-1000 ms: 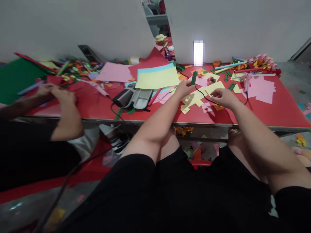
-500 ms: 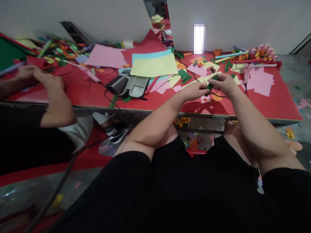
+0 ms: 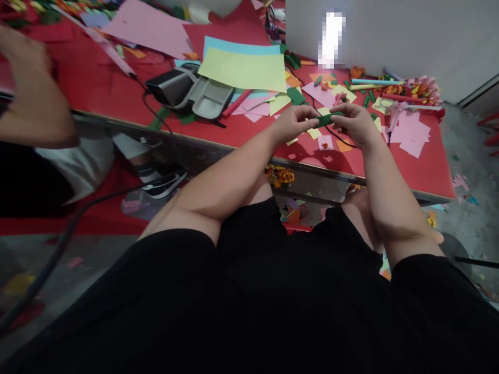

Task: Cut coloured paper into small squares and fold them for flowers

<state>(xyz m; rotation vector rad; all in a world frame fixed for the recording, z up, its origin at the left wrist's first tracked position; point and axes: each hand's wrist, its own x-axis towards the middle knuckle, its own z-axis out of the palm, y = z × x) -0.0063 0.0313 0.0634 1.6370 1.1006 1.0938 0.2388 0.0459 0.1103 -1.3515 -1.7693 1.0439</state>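
A small piece of dark green paper (image 3: pixel 324 121) is stretched between my two hands, just above the red table near its front edge. My left hand (image 3: pixel 297 122) pinches its left end between thumb and fingers. At the other end, my right hand (image 3: pixel 353 122) has its fingertips closed on the paper. Below my hands lie a small pink paper square (image 3: pixel 325 143) with an orange-red piece on it and an orange paper (image 3: pixel 343 145). Green paper strips (image 3: pixel 296 96) and a pink sheet (image 3: pixel 320 94) lie just beyond.
Large yellow sheets (image 3: pixel 244 68) and a grey open case (image 3: pixel 212 97) lie to the left. A glue gun (image 3: pixel 396 115) stands by pink papers (image 3: pixel 413 132) at the right. Paper-flower sticks (image 3: pixel 376 83) lie behind. A black cable crosses the table. A co-worker's arm (image 3: pixel 35 93) is at far left.
The green paper has turned from steeply tilted to nearly level, and my hands have moved slightly apart. My view has shifted; the co-worker's arm now sits nearer the left edge.
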